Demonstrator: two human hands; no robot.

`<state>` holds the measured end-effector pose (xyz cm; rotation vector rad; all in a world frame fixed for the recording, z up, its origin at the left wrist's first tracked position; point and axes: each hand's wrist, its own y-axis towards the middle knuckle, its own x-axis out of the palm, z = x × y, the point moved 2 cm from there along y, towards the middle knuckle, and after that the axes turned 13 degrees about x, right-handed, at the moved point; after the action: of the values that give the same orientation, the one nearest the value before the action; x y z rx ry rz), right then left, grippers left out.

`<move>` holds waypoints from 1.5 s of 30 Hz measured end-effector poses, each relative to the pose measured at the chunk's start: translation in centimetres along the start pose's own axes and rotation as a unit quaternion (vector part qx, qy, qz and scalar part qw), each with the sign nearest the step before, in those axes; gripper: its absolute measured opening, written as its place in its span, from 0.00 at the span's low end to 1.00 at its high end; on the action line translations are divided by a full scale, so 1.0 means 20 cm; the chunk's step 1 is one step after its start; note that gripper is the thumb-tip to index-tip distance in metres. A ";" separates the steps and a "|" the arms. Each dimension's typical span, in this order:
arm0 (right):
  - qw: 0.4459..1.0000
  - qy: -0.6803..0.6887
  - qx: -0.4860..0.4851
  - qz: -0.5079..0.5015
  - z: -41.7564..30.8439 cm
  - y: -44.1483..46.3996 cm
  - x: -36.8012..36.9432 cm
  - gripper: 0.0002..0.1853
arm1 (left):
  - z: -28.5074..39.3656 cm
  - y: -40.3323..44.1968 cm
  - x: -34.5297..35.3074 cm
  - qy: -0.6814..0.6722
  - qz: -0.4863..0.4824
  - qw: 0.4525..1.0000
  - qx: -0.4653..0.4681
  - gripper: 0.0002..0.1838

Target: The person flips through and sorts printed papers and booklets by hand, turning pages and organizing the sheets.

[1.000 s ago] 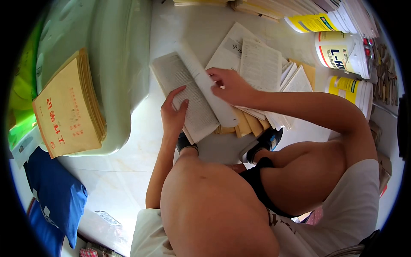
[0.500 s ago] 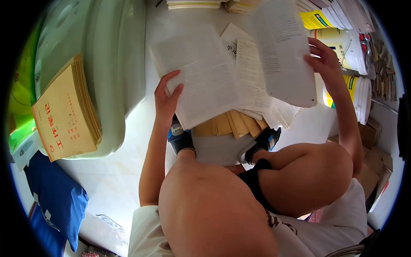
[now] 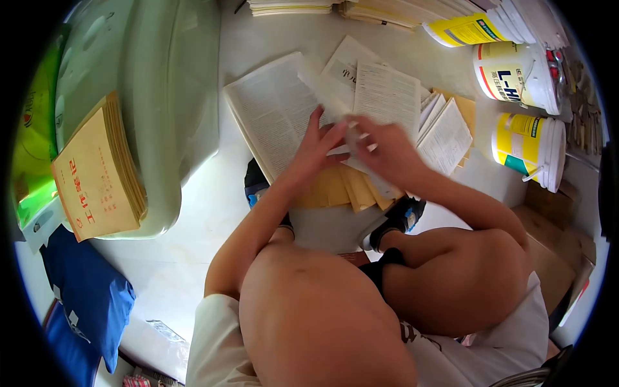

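An open stack of printed sheets (image 3: 267,97) lies in front of me, above my shoe. My left hand (image 3: 314,147) is over its right side, thumb and fingers apart, close against a turned sheet. My right hand (image 3: 387,149) has its fingers curled around the edge of that sheet (image 3: 327,97), which is seen edge-on and blurred. The two hands nearly meet. Beyond them lie loose printed pages (image 3: 385,90) and another fanned pile of papers (image 3: 446,137). Brown envelopes (image 3: 322,190) stick out below my hands.
A pale green bin (image 3: 155,116) stands at the left, with a stack of brown envelopes (image 3: 97,174) on its edge. White and yellow buckets (image 3: 516,77) are at the right. Paper stacks (image 3: 290,6) line the top, and a blue bag (image 3: 87,290) lies lower left.
My right hand has come back left from the buckets, bringing the lifted sheet down towards the stack. My left hand has moved right, from the stack's lower left edge to beside my right hand.
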<state>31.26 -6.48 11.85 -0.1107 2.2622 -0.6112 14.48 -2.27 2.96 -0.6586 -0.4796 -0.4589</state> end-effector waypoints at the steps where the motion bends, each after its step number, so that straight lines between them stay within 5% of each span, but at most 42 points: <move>1: 1.000 -0.014 -0.017 -0.016 -0.01 -0.03 0.09 0.24 | -0.02 0.03 0.02 -0.034 -0.005 0.999 -0.017 0.34; 4: 0.996 -0.054 -0.026 -0.059 -0.06 -0.09 0.23 0.22 | -0.08 0.11 -0.02 -0.117 0.037 0.992 0.041 0.39; 7: 0.995 -0.053 -0.079 -0.037 -0.05 -0.04 0.16 0.21 | -0.02 0.10 -0.11 -0.077 0.121 0.989 0.047 0.32; 9: 0.982 0.011 -0.097 0.163 0.04 0.06 0.02 0.24 | 0.10 0.05 -0.11 0.006 0.040 0.994 0.100 0.28; 11: 0.960 0.086 -0.079 0.255 0.14 0.17 -0.18 0.38 | 0.22 -0.01 -0.12 0.098 0.015 0.989 0.108 0.26; 14: 0.938 0.344 0.006 0.046 0.36 0.28 -0.24 0.46 | 0.29 -0.08 -0.15 0.178 -0.024 0.974 0.142 0.22; 15: 0.937 0.346 0.000 0.047 0.39 0.28 -0.23 0.46 | 0.32 -0.09 -0.16 0.171 -0.042 0.969 0.172 0.20; 18: 0.893 0.411 0.048 -0.177 0.50 0.32 -0.10 0.54 | 0.39 -0.11 -0.19 0.213 -0.040 0.960 0.175 0.19; 22: 0.908 0.385 0.059 -0.157 0.32 0.24 -0.13 0.40 | 0.44 -0.12 -0.20 0.272 -0.087 0.930 0.231 0.18; 26: 0.906 0.410 0.029 -0.103 0.23 0.20 -0.18 0.24 | 0.44 -0.11 -0.23 0.136 -0.017 0.914 0.382 0.20; 29: 0.916 0.390 0.003 -0.097 0.30 0.26 -0.07 0.24 | 0.40 -0.11 -0.28 0.276 0.090 0.889 0.354 0.28; 33: 0.937 0.341 0.000 -0.072 0.37 0.30 0.12 0.24 | 0.15 -0.01 -0.32 0.189 0.203 0.907 0.316 0.31; 35: 0.937 0.332 0.065 -0.083 0.34 0.27 0.17 0.24 | 0.12 -0.01 -0.30 0.212 0.201 0.904 0.313 0.31; 38: 0.937 0.348 0.015 -0.041 0.28 0.22 0.14 0.24 | 0.19 -0.06 -0.28 0.201 0.180 0.927 0.260 0.30; 43: 0.938 0.344 -0.004 -0.032 0.23 0.15 0.00 0.20 | 0.25 -0.06 -0.33 0.191 0.076 0.901 0.382 0.28; 45: 0.936 0.347 -0.042 -0.038 0.28 0.17 0.05 0.19 | 0.18 0.00 -0.34 0.238 0.102 0.912 0.318 0.27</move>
<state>34.85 -5.86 6.31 -0.0230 2.9824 -0.6657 8.04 1.78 1.72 0.0476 -0.0722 -0.2264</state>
